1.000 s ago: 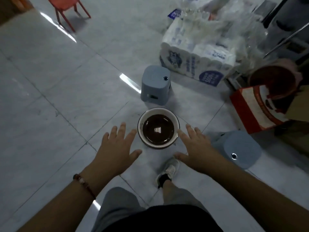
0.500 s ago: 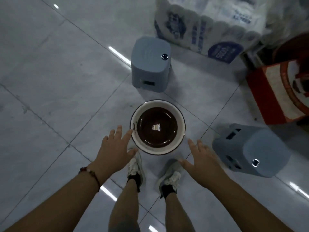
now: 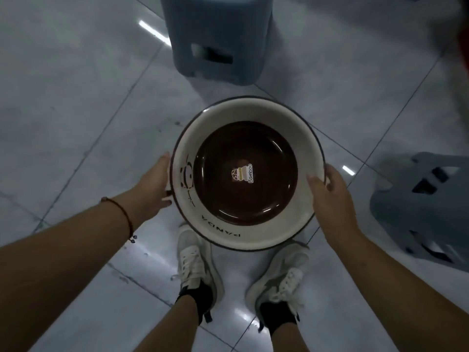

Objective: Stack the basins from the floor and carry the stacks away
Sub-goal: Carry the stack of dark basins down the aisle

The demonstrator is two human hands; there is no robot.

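Both hands have closed in from hovering short of the rim to meet the basin on its two sides. It sits mouth-up, round with no long axis, its "PANDA" lettering on the near inner wall, just ahead of the white sneakers on the tiled floor. Left hand presses flat against the left wall; right hand curls over the right rim, grasping it. One blue-grey stool stands just beyond, another lies tipped at right.

left hand: fingers straight, flat | right hand: thumb curled, gripping
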